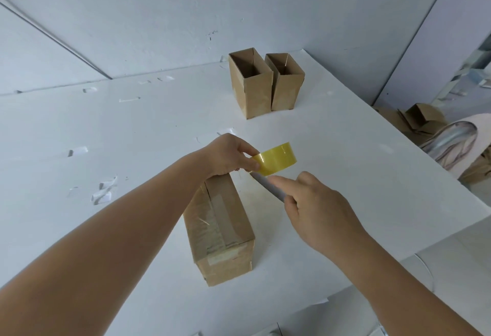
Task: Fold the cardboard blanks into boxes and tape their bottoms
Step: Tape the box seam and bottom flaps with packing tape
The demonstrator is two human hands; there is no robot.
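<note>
- A tape roll (pixel 276 159), yellow and glossy, is pinched by the fingers of the left hand (pixel 228 156) and held above the far end of a box (pixel 219 229).
- The box is laid on its side on the table (pixel 345 176), directly under the left hand and just left of the right hand (pixel 316 211); its upper face is crossed by clear tape. Its inside is not shown.
- A grey blade (pixel 267 187) is gripped by the right hand, with the forefinger laid along it; the tip is pointed at the lower edge of the tape roll, and whether the two touch cannot be told.
- Two open boxes (pixel 263 83) are stood upright side by side, well beyond both hands, near the far edge of the table; nothing is seen in the visible part of their interiors, which are partly shadowed.
- Loose cardboard (pixel 417 118) is piled off the table, far to the right of the right hand.
- Small tape scraps (pixel 105 192) are stuck to the table, left of the left forearm.
</note>
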